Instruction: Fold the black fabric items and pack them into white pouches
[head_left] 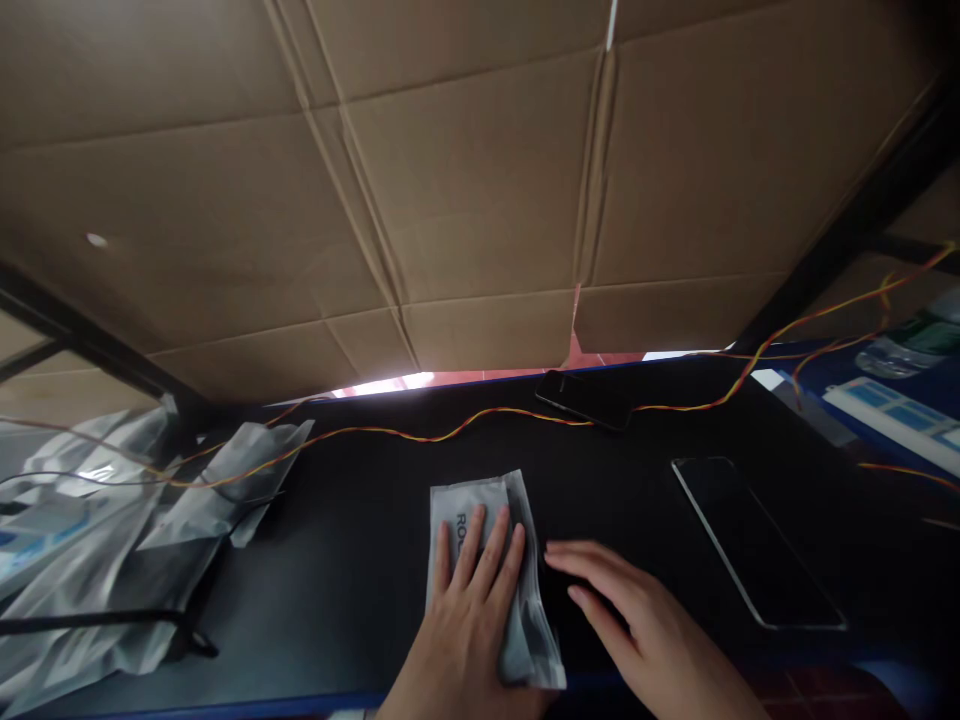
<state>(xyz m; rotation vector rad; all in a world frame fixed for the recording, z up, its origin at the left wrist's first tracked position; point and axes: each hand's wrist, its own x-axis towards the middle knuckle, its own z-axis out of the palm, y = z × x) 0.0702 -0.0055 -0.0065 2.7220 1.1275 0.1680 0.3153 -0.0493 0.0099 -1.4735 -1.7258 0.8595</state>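
A frosted plastic bag (525,600) with dark printed letters lies flat on the black tabletop, near its front edge. What the bag holds cannot be made out. My left hand (472,610) rests palm down on it with the fingers spread, covering part of the lettering. Just to the right of the bag, my right hand (626,610) hovers with the fingers a little bent and the thumb apart, holding nothing. Farther right lies a dark phone (757,545) with a pale edge, screen up.
Several frosted bags (97,560) lie at the left. A twisted red-yellow wire (450,432) runs across the back, past a second dark phone (577,398). A cardboard sheet (465,190) stands behind. At the far right are a plastic bottle (904,345) and a blue-white box (896,410).
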